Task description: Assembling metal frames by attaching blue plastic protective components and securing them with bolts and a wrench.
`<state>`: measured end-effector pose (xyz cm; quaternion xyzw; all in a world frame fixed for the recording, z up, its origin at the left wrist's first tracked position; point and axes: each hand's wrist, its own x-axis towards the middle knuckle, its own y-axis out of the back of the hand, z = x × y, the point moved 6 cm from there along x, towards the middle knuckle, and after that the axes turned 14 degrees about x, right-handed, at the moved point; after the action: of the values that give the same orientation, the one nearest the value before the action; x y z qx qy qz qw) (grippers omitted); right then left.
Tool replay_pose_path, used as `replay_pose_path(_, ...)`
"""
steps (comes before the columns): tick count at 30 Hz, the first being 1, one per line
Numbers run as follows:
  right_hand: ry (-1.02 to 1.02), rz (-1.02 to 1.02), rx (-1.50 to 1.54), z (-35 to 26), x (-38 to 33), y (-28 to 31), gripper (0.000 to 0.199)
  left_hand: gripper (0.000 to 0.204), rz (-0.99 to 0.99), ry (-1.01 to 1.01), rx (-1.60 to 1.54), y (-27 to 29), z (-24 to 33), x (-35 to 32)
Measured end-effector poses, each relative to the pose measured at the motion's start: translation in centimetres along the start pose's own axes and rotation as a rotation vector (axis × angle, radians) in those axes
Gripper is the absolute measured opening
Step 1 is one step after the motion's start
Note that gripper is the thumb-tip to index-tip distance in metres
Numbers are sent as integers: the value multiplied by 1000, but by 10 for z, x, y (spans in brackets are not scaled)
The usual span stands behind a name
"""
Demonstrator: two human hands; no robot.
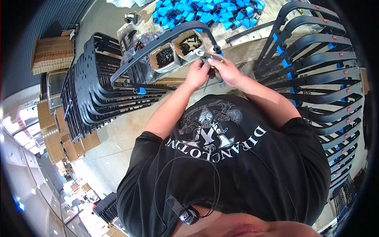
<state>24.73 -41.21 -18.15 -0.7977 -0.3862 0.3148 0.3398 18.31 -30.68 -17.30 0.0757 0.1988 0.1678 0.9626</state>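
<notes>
In front of my chest both hands are close together at the near side of a curved black frame (154,45). My right hand (227,72) is closed round a ratchet wrench (200,52) with a silvery round head and a black and yellow handle. Beside it my left hand (196,75) is closed, fingers pinched at a small dark piece; its kind is hidden by the fingers. A thin dark rod points down between the hands. Just beyond them stand a box of small black parts (165,58) and a box of black screws or bolts (190,44).
A heap of blue plastic pieces (209,14) covers the far bench. Stacked black frames stand at the left (89,79) and, with blue parts and red labels, at the right (327,79). Cardboard stacks (53,51) are farther left.
</notes>
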Motion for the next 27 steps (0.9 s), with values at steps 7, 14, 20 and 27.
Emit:
replay_pose_path(7,60,133,-117,-42,-4,51,49,20,366,-275,387,10,-9,31)
replay_pose_path(14,99,464,-417,-64,16,113,39,59,49,239,170,-16,-10,40)
replay_pose_path(20,170,454,-240,-62,40,118,32,73,-18,244,18,-32,3,41)
replay_pose_path(27,115,474,-126,-47,49,131,28,53,-71,269,-131,-33,9,46)
